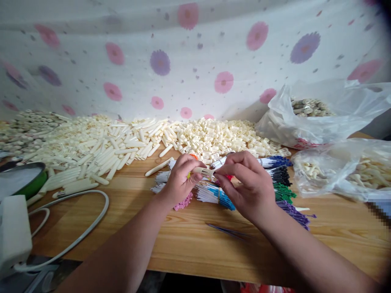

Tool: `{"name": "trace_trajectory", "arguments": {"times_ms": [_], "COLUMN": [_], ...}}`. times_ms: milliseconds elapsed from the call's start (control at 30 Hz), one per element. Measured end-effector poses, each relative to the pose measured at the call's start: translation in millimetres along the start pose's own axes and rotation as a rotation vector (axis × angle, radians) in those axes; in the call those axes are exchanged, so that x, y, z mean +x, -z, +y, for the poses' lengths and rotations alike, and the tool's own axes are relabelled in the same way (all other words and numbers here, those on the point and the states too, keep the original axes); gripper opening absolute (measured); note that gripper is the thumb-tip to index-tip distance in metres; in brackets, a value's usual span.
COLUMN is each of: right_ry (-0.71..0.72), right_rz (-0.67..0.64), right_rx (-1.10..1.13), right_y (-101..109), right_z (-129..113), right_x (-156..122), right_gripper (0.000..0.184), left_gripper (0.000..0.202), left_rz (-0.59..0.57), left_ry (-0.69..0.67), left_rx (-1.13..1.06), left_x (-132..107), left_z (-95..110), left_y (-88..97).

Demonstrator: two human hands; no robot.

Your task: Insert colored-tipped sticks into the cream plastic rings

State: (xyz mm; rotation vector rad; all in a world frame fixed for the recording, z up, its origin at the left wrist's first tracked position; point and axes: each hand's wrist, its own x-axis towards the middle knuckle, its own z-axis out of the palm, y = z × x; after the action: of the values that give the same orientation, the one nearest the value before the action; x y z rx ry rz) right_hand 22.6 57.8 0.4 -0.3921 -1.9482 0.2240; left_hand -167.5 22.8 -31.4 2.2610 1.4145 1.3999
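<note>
My left hand (183, 179) is closed around a cream plastic slotted sleeve (205, 172), its slots showing between thumb and fingers. At the sleeve's right end my right hand (250, 183) is pinched, with thumb and forefinger close to a small dark spot there; what they hold is too small to make out. Below and around the hands lie bundles of thin white sticks with coloured ends: light blue (224, 199), pink (183, 202), dark blue (276, 161), black (280, 176), green (284, 193) and purple (295, 213). A pair of tweezers (227, 231) rests on the table nearer me.
Heaped behind are cream tubes (131, 142) and short slotted sleeves (220, 136). Two plastic bags (330, 126) of parts stand at right. A white cable (104, 203), a white box (14, 234) and a green-rimmed dish (33, 183) occupy the left. A flowered sheet (131, 93) hangs behind.
</note>
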Motion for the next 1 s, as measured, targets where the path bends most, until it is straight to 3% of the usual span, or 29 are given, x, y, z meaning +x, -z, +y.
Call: {"name": "trace_trajectory", "arguments": {"times_ms": [533,633,733,767,800,933,1000], "right_ry": [0.141,0.104,0.017,-0.025,-0.065,-0.073,-0.045], "right_rz": [0.07,0.09,0.1,0.022,-0.136,-1.083,-1.334], "right_rx": [-0.13,-0.071,-0.03,-0.016,0.003,-0.1,-0.31], "right_y": [-7,1,23,32,40,54,47], "right_z": [3,5,10,11,11,-7,-20], "right_x": [-10,-3,13,19,24,21,2], "right_gripper": [0.019,0.016,0.007,0.006,0.009,0.006,0.006], "left_gripper": [0.05,0.045,0.044,0.047,0.053,0.065,0.066], "left_rz": [0.016,0.026,0.045,0.048,0.05,0.034,0.008], "left_ry": [0.098,0.15,0.261,0.303,0.34,0.393,0.374], "left_rx": [-0.126,-0.237,-0.341,-0.361,-0.379,-0.428,-0.457], "left_x": [0,-2,-6,-7,-7,-5,-3], "left_z": [5,0,-7,-9,-9,-6,-3], "left_y": [-6.6,-7.5,-8.8,-9.2,-9.4,-8.7,-8.3]}}
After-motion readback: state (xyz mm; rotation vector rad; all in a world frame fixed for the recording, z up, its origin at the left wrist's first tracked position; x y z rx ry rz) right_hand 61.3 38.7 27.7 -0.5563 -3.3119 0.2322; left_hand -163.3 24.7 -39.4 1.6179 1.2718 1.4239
